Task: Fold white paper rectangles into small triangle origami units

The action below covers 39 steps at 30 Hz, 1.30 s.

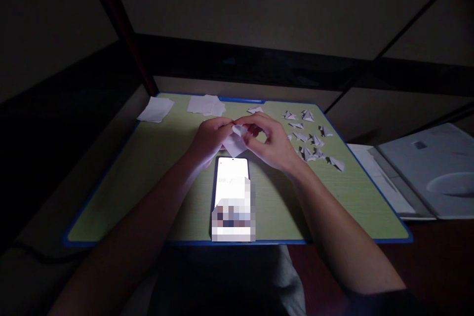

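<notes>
Between my two hands, just beyond the phone, is a small piece of white paper (234, 145) with a curled fold near its top. My left hand (214, 139) is closed on the paper's left side. From the right, the thumb and fingers of my right hand (269, 139) pinch its folded upper part. Several folded paper pieces (300, 137) with pointed shapes lie on the green tabletop to the right. A lit phone (232, 173) lies face up below my hands, its lower screen pixelated.
Flat white paper sheets (156, 109) lie at the table's far left corner, and another stack (206, 105) lies beside them along the back edge. The green table (177, 217) has a blue rim. A large pale box or folder (433, 168) stands beyond its right edge. The surroundings are dark.
</notes>
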{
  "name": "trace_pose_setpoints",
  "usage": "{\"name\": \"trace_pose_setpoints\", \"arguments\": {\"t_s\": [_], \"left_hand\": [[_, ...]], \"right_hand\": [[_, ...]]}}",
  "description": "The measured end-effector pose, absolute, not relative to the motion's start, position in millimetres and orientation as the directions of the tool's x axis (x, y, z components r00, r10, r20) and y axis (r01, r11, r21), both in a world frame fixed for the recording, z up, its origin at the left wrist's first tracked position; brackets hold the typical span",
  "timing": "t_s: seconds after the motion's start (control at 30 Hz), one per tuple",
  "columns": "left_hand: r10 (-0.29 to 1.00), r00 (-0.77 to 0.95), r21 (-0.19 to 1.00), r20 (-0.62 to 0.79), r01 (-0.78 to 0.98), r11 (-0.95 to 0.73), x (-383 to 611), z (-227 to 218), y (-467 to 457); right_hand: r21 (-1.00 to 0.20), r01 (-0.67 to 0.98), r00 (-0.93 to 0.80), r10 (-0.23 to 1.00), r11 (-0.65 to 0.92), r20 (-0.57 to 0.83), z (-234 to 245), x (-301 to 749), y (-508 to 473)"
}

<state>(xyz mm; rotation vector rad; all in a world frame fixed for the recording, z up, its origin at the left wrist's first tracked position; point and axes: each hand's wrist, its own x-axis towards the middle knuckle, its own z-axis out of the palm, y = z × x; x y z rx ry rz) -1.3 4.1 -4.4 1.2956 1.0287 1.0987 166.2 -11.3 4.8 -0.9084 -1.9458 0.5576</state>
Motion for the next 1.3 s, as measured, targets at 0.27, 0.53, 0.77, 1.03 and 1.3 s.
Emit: {"name": "trace_pose_setpoints", "arguments": {"t_s": [0.27, 0.53, 0.77, 1.03, 1.3], "left_hand": [[0.983, 0.184, 0.998, 0.026, -0.066, -0.014, -0.8, -4.1, 4.1], [0.987, 0.15, 0.998, 0.054, -0.021, -0.052, -0.7, -5.5, 3.6], [0.977, 0.116, 0.974, 0.177, 0.124, -0.191, -2.0, -6.4, 3.8], [0.984, 0.148, 0.994, 0.096, 0.04, -0.103, -1.9, -9.7, 6.5], [0.964, 0.256, 0.996, 0.068, -0.066, -0.052, -0.2, -3.7, 3.4]], "right_hand": [[-0.712, 0.36, -0.303, 0.797, 0.604, 0.523, 4.2, 164.7, -10.8], [-0.812, 0.329, -0.219, 0.876, 0.481, 0.43, 3.5, 162.4, -10.7], [-0.729, 0.396, -0.228, 0.828, 0.559, 0.512, 1.5, 162.1, -10.9], [-0.703, 0.443, -0.186, 0.824, 0.557, 0.536, 1.9, 163.7, -9.0], [-0.704, 0.459, -0.09, 0.817, 0.542, 0.57, 1.4, 162.5, -7.6]]}}
